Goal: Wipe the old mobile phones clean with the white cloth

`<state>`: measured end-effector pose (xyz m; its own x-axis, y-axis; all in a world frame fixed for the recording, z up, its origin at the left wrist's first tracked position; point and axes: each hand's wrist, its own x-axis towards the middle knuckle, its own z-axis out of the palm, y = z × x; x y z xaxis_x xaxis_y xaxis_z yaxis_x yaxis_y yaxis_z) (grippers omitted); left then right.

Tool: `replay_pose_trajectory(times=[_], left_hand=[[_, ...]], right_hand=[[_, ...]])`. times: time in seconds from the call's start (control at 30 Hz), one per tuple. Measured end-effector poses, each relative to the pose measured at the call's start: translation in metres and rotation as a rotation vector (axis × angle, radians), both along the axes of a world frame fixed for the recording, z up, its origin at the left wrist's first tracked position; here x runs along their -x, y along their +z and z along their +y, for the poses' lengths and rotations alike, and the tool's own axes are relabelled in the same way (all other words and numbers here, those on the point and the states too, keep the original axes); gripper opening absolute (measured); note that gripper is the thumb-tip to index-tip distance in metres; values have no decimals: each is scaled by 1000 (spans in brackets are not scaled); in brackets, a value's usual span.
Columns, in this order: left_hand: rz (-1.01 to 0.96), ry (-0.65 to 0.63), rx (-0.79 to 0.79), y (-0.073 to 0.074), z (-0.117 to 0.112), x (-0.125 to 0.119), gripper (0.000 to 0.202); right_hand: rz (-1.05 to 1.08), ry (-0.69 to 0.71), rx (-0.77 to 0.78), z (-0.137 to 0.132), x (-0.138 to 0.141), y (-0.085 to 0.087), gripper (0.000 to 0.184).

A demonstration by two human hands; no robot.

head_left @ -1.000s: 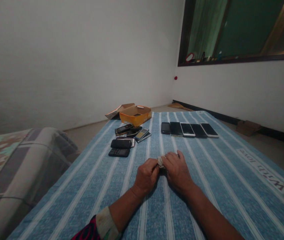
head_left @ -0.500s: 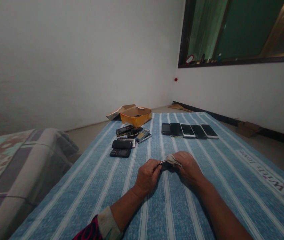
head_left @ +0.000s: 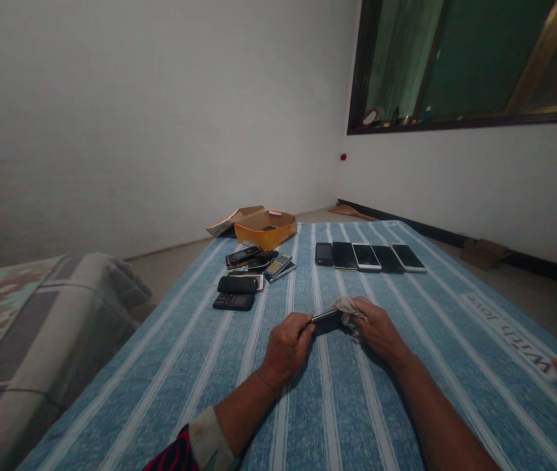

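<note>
Near the front edge of the blue-and-white striped cover (head_left: 357,405), your left hand (head_left: 286,347) grips one end of a slim black phone (head_left: 326,318), while your right hand (head_left: 381,333) presses a crumpled white cloth (head_left: 350,313) against its other end, both resting low.

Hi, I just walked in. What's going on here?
A person sits at a blue striped cover, and their left hand holds a slim dark phone by one end. Their right hand presses a crumpled pale cloth against its other end. Farther along the cover, a row of five smartphones lies face up, with a loose group of keypad phones to the left, near an orange cardboard box.
</note>
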<state>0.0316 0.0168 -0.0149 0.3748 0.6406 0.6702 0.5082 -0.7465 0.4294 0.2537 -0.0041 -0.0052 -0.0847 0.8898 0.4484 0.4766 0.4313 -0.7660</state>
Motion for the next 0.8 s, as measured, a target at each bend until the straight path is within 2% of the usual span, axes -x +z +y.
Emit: replay_pose_trajectory(times=[0.23, 0.37, 0.53, 0.67, 0.8], left_hand=[[-4, 5, -1, -1, 2, 0, 19], [-17, 0, 1, -1, 2, 1, 18], [-31, -5, 15, -1, 1, 0, 18], [-20, -21, 44, 2, 0, -1, 19], [-3, -8, 72, 4, -1, -2, 20]], right_hand=[[85, -12, 65, 1, -2, -4, 30], [61, -34, 36, 2, -5, -11, 31], [-273, -228, -261, 0, 17, -16, 35], [-571, -244, -454, -2, 53, -15, 28], [-630, -217, -438, -3, 67, -13, 22]])
